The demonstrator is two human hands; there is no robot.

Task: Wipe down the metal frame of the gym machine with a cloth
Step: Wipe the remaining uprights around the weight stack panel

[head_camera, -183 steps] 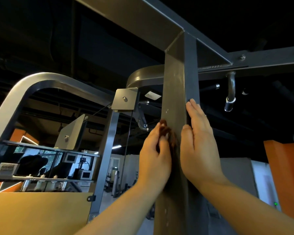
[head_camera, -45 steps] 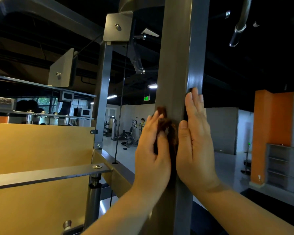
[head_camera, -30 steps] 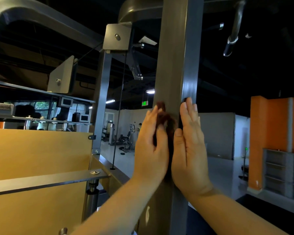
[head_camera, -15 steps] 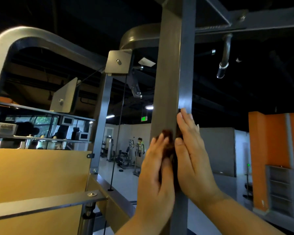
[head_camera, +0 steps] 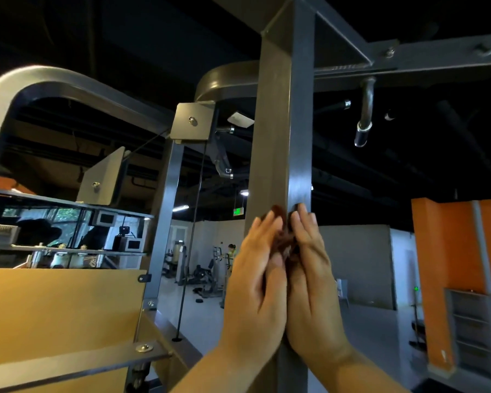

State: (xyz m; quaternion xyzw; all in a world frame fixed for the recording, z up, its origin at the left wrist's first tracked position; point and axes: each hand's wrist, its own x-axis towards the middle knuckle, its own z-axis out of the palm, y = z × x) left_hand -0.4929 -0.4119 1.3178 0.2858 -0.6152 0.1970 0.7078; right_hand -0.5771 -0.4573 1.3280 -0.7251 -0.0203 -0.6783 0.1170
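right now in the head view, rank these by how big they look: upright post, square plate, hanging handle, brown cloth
1. upright post, largest by far
2. square plate
3. hanging handle, slimmer
4. brown cloth, mostly hidden between left hand and right hand: rank unsure

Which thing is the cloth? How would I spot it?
Find the tall grey metal post in the middle. The left hand and right hand press on it. The cloth is the dark reddish-brown bunch squeezed between them, unlike the smooth grey metal.

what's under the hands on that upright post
A dark brown cloth peeks out between the left hand and right hand, pressed against the post. The hands cover most of it.
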